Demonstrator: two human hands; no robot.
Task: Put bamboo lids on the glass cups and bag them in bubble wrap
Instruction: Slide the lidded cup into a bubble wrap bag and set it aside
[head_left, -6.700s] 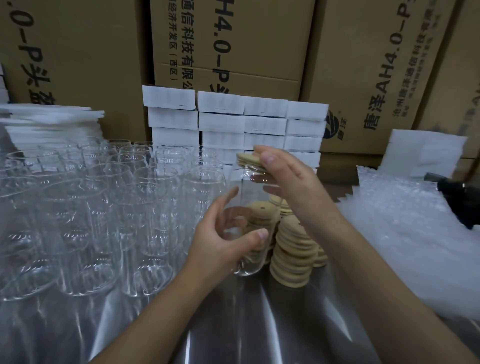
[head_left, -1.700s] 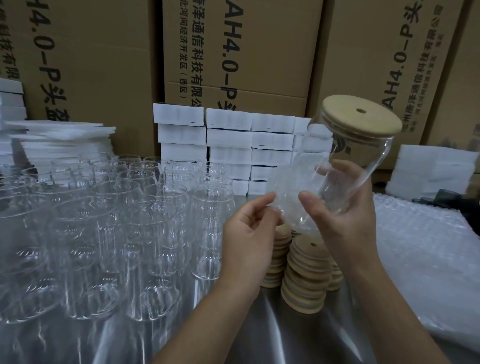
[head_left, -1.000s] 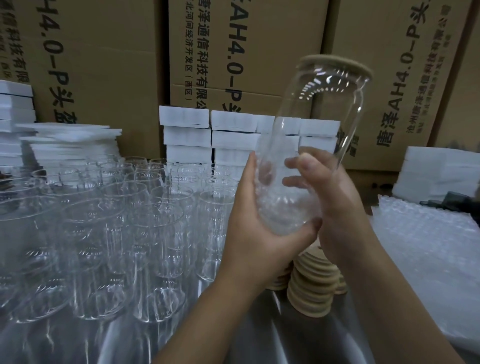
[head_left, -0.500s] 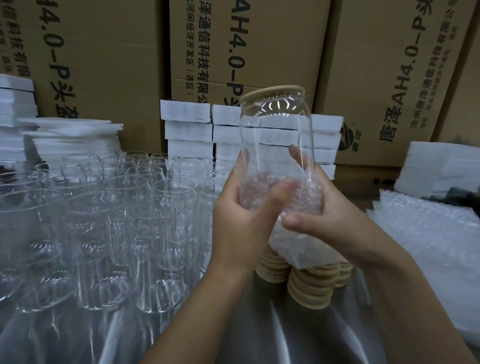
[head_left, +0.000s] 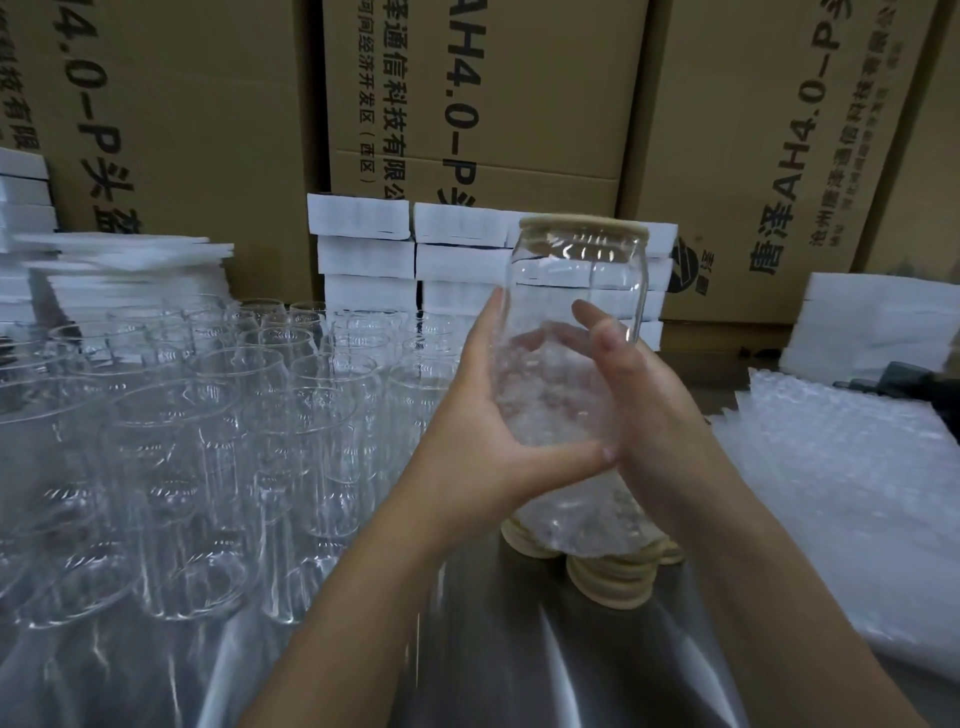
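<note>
Currently: glass cup (head_left: 579, 291), bamboo lid (head_left: 584, 232) on, upright mid-scene, base in bubble-wrap bag (head_left: 571, 467). Rigid, slippery, breakable, probably light; left hand (head_left: 478, 415) and right hand (head_left: 644, 410) curl fingers round its bagged lower body, the surest hold

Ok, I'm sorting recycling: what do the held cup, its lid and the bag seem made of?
Glass cup: clear, glossy glass, by sharp highlights and see-through wall. Bamboo lid: pale, matte wood, probably bamboo. Bubble-wrap bag: thin clear plastic, by its blistered texture.
</note>
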